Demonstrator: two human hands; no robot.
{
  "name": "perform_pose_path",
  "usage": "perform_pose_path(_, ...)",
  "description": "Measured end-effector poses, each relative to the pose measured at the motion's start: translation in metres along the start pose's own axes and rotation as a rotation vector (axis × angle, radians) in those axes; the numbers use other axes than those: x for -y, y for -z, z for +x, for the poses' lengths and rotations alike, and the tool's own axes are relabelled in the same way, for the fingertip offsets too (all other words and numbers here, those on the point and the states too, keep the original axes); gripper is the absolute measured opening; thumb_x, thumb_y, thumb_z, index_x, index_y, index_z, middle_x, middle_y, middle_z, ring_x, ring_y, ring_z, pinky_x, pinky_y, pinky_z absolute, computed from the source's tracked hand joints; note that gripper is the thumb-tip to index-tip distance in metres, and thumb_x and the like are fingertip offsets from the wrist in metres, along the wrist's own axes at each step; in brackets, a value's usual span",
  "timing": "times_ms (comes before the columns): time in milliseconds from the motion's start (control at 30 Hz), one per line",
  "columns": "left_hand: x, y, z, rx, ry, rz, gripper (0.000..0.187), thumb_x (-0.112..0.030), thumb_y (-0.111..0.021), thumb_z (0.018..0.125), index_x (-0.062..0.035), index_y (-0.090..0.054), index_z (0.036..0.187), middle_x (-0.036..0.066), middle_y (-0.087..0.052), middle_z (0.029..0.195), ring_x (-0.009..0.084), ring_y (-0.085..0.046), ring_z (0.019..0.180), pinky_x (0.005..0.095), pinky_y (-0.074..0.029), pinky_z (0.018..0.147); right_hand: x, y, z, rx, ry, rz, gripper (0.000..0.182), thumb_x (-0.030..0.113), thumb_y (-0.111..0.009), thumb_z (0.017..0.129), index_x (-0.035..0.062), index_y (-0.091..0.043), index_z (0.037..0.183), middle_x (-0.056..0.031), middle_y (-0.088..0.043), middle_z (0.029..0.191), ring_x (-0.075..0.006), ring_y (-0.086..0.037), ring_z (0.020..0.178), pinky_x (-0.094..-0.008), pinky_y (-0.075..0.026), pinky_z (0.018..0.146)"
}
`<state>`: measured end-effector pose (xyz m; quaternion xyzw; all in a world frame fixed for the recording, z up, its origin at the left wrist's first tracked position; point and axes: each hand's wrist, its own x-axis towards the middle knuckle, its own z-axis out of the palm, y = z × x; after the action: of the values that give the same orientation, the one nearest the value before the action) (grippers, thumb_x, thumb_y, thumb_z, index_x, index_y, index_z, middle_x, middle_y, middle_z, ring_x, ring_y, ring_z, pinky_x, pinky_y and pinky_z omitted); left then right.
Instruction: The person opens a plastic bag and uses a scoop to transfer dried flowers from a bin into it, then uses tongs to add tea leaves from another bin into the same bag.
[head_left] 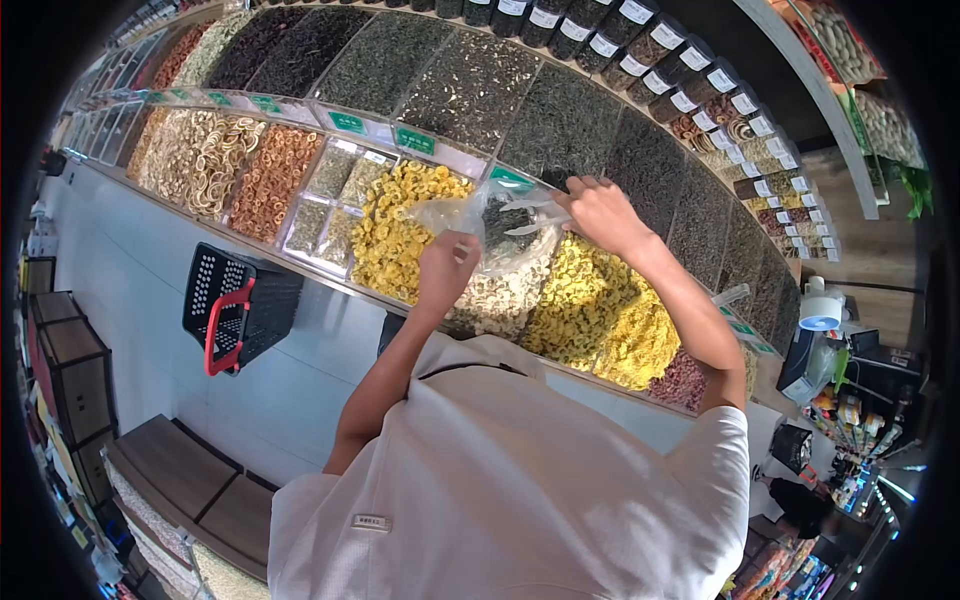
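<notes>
My left hand [447, 266] is closed on the edge of a clear plastic bag [492, 256], held up over the bins. Dark dried leaves show in or through the bag. In my right hand [602, 212] are translucent plastic tongs [546, 216], their two prongs apart and pointing left at the bag's mouth. Beneath the bag lie pale dried slices [500, 300]. Yellow dried flowers [392, 235] fill the bin beside my left hand, and more yellow dried flowers [590, 305] lie below my right forearm.
Bins of dark tea leaves [560, 120] rise behind, with rows of labelled jars [660, 75] above them. Orange dried rings [275, 180] and small packed bags [325, 210] sit to the left. A black shopping basket [255, 300] with a red handle stands near the counter.
</notes>
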<state>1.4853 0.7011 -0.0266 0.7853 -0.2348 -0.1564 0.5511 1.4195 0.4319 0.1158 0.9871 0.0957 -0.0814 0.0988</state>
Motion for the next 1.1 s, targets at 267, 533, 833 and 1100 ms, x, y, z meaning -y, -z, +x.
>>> perform_pose_path(267, 0.012, 0.003, 0.012, 0.003, 0.003, -0.047, 0.01, -0.001, -0.069, 0.087, -0.0009, -0.072, 0.096, 0.014, -0.071, 0.101, 0.0256, -0.072, 0.075, 0.0344, -0.057, 0.069, 0.007, -0.036, -0.034, 0.098, -0.231, 0.2, 0.045, 0.032, -0.077, 0.091, 0.0072, -0.07, 0.128, -0.0167, -0.072, 0.102, -0.0286, -0.075, 0.076, -0.0399, -0.064, 0.065)
perform_pose_path(533, 0.007, -0.001, 0.024, 0.089, -0.014, -0.226, 0.043, 0.006, -0.058, 0.09, -0.0083, -0.068, 0.13, 0.012, -0.061, 0.13, 0.0193, -0.062, 0.083, 0.03, -0.054, 0.07, 0.045, -0.058, -0.012, -0.006, -0.231, 0.246, 0.053, 0.041, -0.072, 0.092, 0.0083, -0.068, 0.134, -0.0207, -0.068, 0.121, -0.0236, -0.072, 0.08, -0.0348, -0.065, 0.067)
perform_pose_path(833, 0.005, 0.002, 0.023, 0.129, -0.021, -0.231, 0.052, 0.006, -0.061, 0.09, -0.0099, -0.061, 0.14, 0.01, -0.057, 0.141, 0.0159, -0.06, 0.089, 0.0281, -0.054, 0.079, -0.041, 0.017, -0.048, -0.071, -0.705, 0.401, 0.066, 0.039, -0.081, 0.084, 0.0067, -0.064, 0.139, -0.0157, -0.07, 0.109, -0.0303, -0.073, 0.085, -0.0465, -0.063, 0.082)
perform_pose_path(1100, 0.006, -0.003, 0.021, 0.128, -0.003, -0.284, 0.048, 0.006, -0.062, 0.09, -0.008, -0.061, 0.136, 0.01, -0.059, 0.138, 0.0161, -0.062, 0.088, 0.0288, -0.054, 0.077, -0.122, -0.016, -0.025, -0.206, -0.937, 0.462, 0.069, 0.053, -0.076, 0.09, 0.0025, -0.064, 0.136, -0.0254, -0.074, 0.109, -0.041, -0.071, 0.106, -0.0493, -0.055, 0.09)
